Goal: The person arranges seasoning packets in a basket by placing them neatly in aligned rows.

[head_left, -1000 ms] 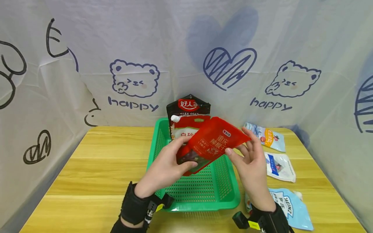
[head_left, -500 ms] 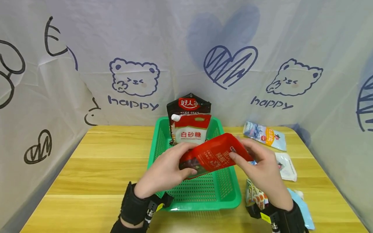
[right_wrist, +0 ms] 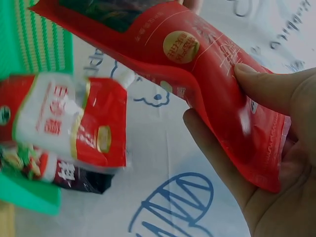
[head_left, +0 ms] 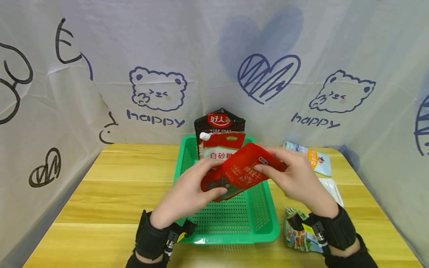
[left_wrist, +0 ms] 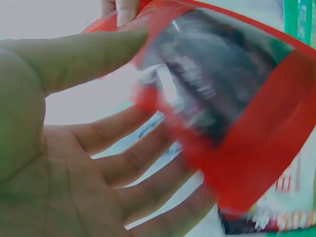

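A red pouch of dried chillies (head_left: 239,169) with a clear window is held aslant over the green basket (head_left: 231,238). My left hand (head_left: 189,190) pinches its lower left end between thumb and fingers. At the upper right end, my right hand (head_left: 295,175) grips the pouch with the thumb on its front. In the right wrist view the pouch (right_wrist: 197,74) bends between thumb and fingers. The left wrist view shows its dark contents through the window (left_wrist: 212,74). Behind it, a white sugar pouch (head_left: 222,143) with a spout and a black seasoning bag (head_left: 219,119) stand in the basket.
On the table's right side lie a blue and orange packet (head_left: 320,162), a white packet (head_left: 331,190) and a green packet (head_left: 298,234), partly covered by the right wrist. Bare wooden table (head_left: 120,186) extends left of the basket. A white cloth (head_left: 207,44) hangs behind.
My right hand has shifted its grip from the pouch's corner to further over its top end. The pouch dipped, then rose slightly, and its top end is now bent.
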A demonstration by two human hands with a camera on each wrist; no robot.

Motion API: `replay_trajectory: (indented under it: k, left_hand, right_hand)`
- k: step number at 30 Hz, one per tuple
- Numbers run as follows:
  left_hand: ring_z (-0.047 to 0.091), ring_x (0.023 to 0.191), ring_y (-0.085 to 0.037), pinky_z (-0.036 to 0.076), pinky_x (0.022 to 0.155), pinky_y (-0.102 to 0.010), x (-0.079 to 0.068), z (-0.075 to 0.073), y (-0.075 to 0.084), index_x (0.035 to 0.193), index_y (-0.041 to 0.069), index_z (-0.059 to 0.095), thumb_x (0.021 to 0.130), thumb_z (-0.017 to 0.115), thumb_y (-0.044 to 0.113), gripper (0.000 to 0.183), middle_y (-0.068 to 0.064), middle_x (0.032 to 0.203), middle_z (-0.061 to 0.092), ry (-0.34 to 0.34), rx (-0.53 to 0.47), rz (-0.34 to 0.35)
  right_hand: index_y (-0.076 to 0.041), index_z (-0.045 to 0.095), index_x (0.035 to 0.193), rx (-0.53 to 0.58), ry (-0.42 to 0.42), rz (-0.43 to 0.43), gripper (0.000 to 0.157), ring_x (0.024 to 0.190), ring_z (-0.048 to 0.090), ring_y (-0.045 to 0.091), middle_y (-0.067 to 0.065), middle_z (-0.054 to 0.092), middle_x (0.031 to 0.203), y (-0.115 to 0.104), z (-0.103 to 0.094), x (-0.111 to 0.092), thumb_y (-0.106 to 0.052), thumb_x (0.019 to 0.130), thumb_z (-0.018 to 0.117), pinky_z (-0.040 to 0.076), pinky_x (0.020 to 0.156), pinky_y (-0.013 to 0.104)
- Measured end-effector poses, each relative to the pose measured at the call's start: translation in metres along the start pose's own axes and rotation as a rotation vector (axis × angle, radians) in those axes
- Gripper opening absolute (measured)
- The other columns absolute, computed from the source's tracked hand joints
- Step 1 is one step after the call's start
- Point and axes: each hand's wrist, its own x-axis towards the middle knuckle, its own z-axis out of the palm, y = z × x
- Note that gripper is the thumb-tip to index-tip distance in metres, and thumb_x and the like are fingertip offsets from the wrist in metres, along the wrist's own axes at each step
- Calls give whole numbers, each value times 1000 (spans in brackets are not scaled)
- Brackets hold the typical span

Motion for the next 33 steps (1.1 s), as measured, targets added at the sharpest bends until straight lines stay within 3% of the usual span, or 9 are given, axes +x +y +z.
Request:
replay_trajectory:
  k: [5, 9, 17, 22, 27, 33]
  left_hand:
    - [57, 122, -24, 53, 100, -48, -4, -18, -16, 145, 12, 57, 91, 83, 20, 61, -4, 140, 59, 93, 32, -15]
    - [57, 124, -28, 52, 100, -52, -9, -30, -31, 144, 11, 58, 92, 82, 22, 58, -8, 139, 59, 122, 100, -60]
    - [55, 131, -40, 48, 105, -61, -18, -39, -66, 142, 4, 58, 96, 75, 15, 51, -18, 144, 55, 56, 203, -121]
    - [54, 131, -44, 50, 102, -62, -18, -41, -78, 146, 2, 55, 98, 72, 16, 53, -23, 148, 50, 1, 236, -218]
    - [57, 125, -42, 56, 95, -56, -14, -40, -88, 149, -1, 51, 98, 71, 16, 57, -26, 148, 47, -41, 219, -302]
    - [58, 124, -43, 58, 93, -52, -9, -35, -96, 149, -6, 48, 96, 71, 9, 59, -30, 145, 47, -47, 176, -332]
  right_hand:
    - [-7, 74, 118, -138, -100, -72, 31, 86, 72, 12, 3, 77, 108, 6, 3, 25, -4, 88, 83, 62, 70, 28]
    - [-3, 74, 117, -218, -167, -133, 29, 83, 70, 16, 7, 76, 106, 18, 13, 43, -4, 89, 81, 61, 71, 34]
    - [-1, 72, 117, -365, -291, -125, 29, 93, 73, 29, 12, 76, 107, 38, 39, 61, -9, 91, 81, 60, 84, 43]
    - [0, 72, 120, -406, -351, -115, 33, 94, 73, 29, 13, 76, 110, 42, 53, 65, -13, 91, 82, 61, 86, 43]
    - [-3, 73, 120, -404, -389, -121, 32, 94, 72, 26, 10, 76, 109, 45, 66, 69, -15, 92, 81, 61, 85, 41]
    - [-5, 74, 122, -376, -403, -105, 31, 98, 73, 25, 8, 76, 111, 48, 76, 74, -15, 93, 80, 61, 88, 40]
